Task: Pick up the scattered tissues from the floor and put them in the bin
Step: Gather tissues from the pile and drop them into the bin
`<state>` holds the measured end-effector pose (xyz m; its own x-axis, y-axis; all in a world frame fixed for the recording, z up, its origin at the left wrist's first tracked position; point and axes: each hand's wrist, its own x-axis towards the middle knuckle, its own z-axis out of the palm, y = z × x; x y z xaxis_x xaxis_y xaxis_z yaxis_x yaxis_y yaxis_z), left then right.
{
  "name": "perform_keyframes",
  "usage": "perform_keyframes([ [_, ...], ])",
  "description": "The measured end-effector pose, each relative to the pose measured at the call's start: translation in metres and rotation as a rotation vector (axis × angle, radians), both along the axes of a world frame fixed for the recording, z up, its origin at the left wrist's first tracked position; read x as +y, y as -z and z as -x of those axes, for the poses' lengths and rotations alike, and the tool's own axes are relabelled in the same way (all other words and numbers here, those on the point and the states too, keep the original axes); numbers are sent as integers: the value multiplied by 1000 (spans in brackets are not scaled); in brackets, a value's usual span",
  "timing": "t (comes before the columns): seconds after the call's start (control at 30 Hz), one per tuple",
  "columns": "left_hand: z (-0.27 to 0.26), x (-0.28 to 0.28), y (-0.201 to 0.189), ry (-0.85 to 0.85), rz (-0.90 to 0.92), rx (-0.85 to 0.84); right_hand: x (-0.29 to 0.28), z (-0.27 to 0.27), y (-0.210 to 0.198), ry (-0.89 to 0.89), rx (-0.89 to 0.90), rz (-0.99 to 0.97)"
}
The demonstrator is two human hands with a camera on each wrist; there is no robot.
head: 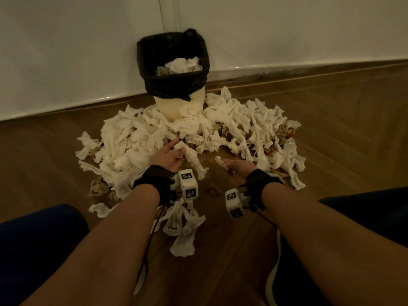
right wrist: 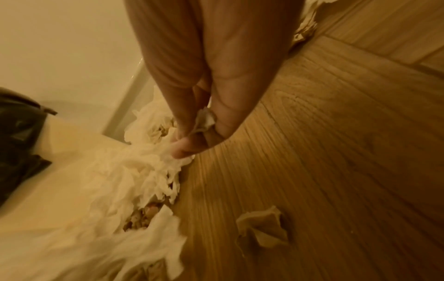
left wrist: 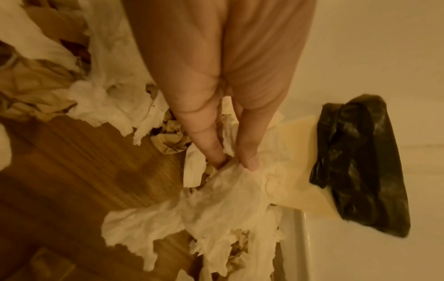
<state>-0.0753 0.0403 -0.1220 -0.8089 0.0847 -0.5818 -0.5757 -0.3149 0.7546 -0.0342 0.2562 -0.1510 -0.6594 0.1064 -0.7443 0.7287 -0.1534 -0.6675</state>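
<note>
From the head view, the left hand is closed on a long white tissue that trails down toward the floor, while the right hand pinches a small white scrap just above bare boards. The left wrist view shows what the head view can't: thumb and fingers drawn straight together, nipping the crumpled sheet at its top edge, with brown crumpled paper tucked under the white heap. Over on the right wrist view, the fingers curl round that little scrap, and one lone brown crumpled wad sits on open planks, well apart from the heap. Only the head view looks into the bin: cream body, black liner folded over the rim, tissues already inside, and it's standing against the white wall. The scattered tissues ring the base of the bin on both sides and the front, touching it. There's open wood between the two hands and out to the far right; more tissues lie under the left forearm, and dark-clad knees frame the lower corners.
</note>
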Motion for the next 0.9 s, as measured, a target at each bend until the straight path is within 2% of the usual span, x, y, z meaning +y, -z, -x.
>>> perform_keyframes([
  [0.17, 0, -7, -6, 15, -47, 4, 0, -6, -15, 169, 59, 280],
  [0.3, 6, -12, -16, 147, 77, 57, -8, -2, -36, 203, 124, 334],
  [0.43, 12, -15, -32, 205, -21, 155, -14, 10, -57, 235, 178, 377],
  [0.63, 37, -9, -57, 2, -205, 192, -20, 36, -90, 294, 296, 346],
  [0.9, 82, -6, -108, -157, -309, 280, -33, 95, -156, 232, 415, 377],
])
